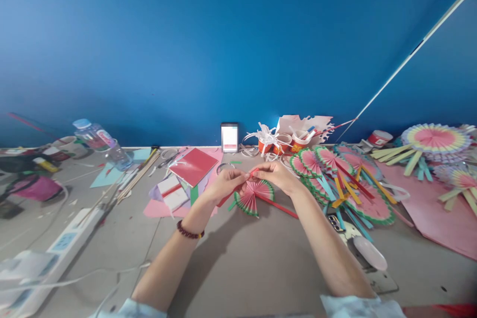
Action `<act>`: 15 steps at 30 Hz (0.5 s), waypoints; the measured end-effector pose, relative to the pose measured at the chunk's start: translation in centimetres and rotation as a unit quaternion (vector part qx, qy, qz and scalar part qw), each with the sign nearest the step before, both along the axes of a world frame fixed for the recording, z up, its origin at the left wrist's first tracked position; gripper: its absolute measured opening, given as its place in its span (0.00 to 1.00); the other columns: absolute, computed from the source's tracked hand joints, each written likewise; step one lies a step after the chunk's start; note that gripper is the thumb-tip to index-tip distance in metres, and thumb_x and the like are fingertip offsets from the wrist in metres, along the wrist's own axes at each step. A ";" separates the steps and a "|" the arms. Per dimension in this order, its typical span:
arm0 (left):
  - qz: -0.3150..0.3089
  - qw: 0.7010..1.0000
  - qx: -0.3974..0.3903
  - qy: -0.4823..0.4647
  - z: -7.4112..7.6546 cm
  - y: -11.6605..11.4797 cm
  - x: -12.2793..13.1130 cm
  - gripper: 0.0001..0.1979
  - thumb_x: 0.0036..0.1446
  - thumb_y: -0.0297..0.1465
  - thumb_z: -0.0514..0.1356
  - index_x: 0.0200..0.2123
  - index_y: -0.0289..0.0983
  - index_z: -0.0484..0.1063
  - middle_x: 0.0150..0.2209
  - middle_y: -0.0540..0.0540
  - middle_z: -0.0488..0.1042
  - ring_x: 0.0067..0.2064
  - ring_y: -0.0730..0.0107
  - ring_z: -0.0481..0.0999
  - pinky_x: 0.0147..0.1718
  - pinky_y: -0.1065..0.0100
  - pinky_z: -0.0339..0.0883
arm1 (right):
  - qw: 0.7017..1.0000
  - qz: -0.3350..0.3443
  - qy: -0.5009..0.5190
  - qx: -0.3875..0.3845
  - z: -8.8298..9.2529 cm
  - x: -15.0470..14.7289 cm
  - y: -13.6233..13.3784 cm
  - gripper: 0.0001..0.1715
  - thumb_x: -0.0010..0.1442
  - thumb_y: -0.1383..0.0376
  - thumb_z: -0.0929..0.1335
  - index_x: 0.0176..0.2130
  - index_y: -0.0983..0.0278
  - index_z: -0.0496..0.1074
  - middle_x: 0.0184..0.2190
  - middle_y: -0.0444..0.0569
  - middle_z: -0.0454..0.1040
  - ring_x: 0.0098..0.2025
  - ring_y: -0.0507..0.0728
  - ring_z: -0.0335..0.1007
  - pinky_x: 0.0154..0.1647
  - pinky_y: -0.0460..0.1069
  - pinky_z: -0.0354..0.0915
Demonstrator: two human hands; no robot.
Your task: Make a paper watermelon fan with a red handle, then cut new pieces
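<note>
At the near edge, two light blue sleeves (143, 309) are showing, and the left arm (171, 263) and right arm (328, 238) are reaching over the gray surface (261, 268). A loose white cord (100, 272) is lying beside the left arm. If that arm is swinging wide, it could be catching the cord and jerking the work. A white mouse (370, 253) is sitting just outside the right arm, so an elbow poking out could be bumping it.

Farther in, at the middle, the left grip (229, 182) and right grip (278, 176) are meeting tip to tip. Both are closing tight on a red strip (279, 207), whose long end is sticking out to the right. A pink and green paper fan (250, 198) is sitting just under them; I can't tell if it is touching the surface. Its folds are looking thin, so a hard squeeze could be crushing or ripping them. A tug on the strip's long end could be twisting the fan crooked. If one grip is going loose, the strip could be slipping away.

Beyond, on the right, a pile of fans (372, 201) is lying near the right arm, and its paper sticks could be snagging. At the back, red cups (298, 145) are standing by the blue wall (223, 49); a far reach could be tipping them.
</note>
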State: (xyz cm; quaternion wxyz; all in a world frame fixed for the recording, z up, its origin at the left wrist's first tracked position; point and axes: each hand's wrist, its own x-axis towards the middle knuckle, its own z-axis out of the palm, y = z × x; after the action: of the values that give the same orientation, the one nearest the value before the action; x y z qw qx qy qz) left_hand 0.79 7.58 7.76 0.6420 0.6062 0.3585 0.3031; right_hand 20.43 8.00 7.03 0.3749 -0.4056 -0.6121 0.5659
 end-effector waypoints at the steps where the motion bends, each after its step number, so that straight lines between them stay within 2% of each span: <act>1: 0.004 1.000 -0.004 0.001 0.0 0.0 0.0 0.19 0.51 0.44 0.61 0.20 0.34 0.68 0.18 0.51 0.68 0.21 0.78 0.67 0.25 0.74 0.61 | 1.000 -0.006 -0.001 -0.001 0.0 0.0 0.0 0.17 0.49 0.54 0.72 0.34 0.65 0.78 0.30 0.49 0.78 0.36 0.56 0.73 0.42 0.52 0.67; 4: 0.020 1.000 -0.005 -0.001 -0.3 0.1 0.1 0.18 0.49 0.44 0.62 0.22 0.34 0.70 0.19 0.52 0.67 0.21 0.78 0.67 0.24 0.74 0.61 | 1.000 -0.023 -0.004 -0.006 0.0 -0.1 0.0 0.17 0.48 0.54 0.72 0.33 0.65 0.78 0.29 0.49 0.78 0.35 0.56 0.73 0.40 0.52 0.67; 10: 0.074 0.996 0.051 0.026 -1.1 0.2 0.5 0.18 0.48 0.45 0.63 0.25 0.34 0.71 0.19 0.51 0.68 0.21 0.77 0.67 0.22 0.74 0.62 | 0.999 -0.050 -0.012 -0.010 -0.3 -0.5 0.0 0.16 0.47 0.55 0.72 0.32 0.65 0.77 0.29 0.49 0.78 0.33 0.55 0.72 0.38 0.50 0.66; 15: 0.053 0.997 0.051 0.032 -0.6 0.2 0.4 0.20 0.50 0.47 0.61 0.22 0.33 0.71 0.19 0.49 0.70 0.21 0.76 0.69 0.24 0.74 0.64 | 0.997 -0.077 -0.026 0.019 -0.4 -0.7 0.1 0.15 0.47 0.55 0.71 0.29 0.65 0.76 0.27 0.47 0.76 0.32 0.54 0.71 0.37 0.50 0.65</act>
State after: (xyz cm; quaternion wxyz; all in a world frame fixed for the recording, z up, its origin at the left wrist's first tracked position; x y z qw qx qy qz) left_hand 1.16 7.75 7.12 0.5813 0.6279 0.3948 0.3347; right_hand 19.73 8.11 6.64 0.4093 -0.4586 -0.5993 0.5128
